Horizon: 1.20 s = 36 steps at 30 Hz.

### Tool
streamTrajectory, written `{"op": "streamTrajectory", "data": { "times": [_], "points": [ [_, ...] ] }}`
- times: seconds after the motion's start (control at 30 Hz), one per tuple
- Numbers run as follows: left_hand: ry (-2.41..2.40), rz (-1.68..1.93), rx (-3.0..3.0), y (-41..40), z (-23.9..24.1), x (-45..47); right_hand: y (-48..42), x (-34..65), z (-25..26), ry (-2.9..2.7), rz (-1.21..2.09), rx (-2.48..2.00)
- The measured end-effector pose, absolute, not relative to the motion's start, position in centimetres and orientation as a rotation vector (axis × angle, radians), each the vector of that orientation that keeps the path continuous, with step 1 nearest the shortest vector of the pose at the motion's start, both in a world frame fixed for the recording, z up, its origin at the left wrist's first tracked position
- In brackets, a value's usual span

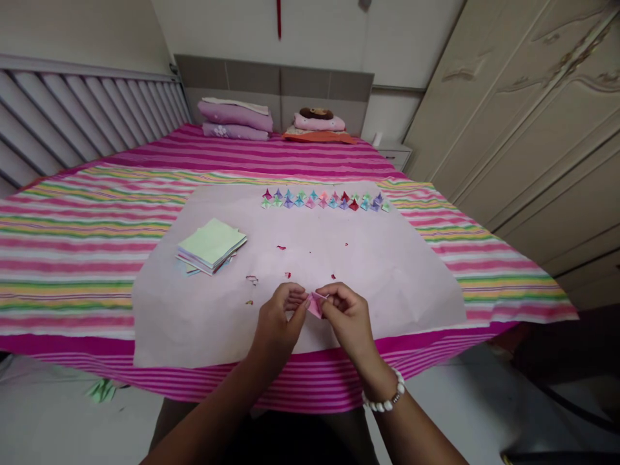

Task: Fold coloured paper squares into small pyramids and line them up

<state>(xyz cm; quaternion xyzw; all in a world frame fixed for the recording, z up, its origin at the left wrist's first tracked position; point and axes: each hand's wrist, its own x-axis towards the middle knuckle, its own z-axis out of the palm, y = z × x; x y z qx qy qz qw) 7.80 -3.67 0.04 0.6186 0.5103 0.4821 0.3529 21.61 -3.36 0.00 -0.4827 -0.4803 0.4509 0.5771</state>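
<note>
A small folded piece of pink paper (315, 305) is held between my two hands near the front edge of a large pale sheet (194, 336). My left hand (285, 313) pinches its left side between thumb and fingers. On the other side, my right hand (346, 313) grips the right edge with thumb and forefinger; a beaded bracelet is on that wrist. To the left lies a stack of square paper (213, 242), light green on top. Two rows of small folded paper pieces (323, 201) in several colours stand at the sheet's far edge.
Holes or marks (252, 279) dot the pale sheet, which lies on a striped bedspread (62, 258). Folded bedding (236, 119) rests by the headboard (252, 77). A wardrobe (523, 116) stands at the right, and crumpled green paper (101, 390) lies on the floor at left.
</note>
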Motion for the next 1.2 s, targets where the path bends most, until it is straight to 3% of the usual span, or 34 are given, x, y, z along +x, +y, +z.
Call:
{"op": "streamTrajectory", "data": {
  "times": [0.27,0.97,1.2],
  "points": [
    [1.057,1.235,2.042,-4.0,-0.2,7.7,-3.2,21.8,0.5,-1.000,1.201,-1.082],
    [1.192,1.355,1.361,-3.6,1.0,7.8,-3.6,22.0,0.3,-1.141,1.385,-1.043],
    [1.148,1.216,1.278,-3.3,0.9,7.7,-3.7,21.8,0.3,-1.146,1.352,-1.072]
  ]
}}
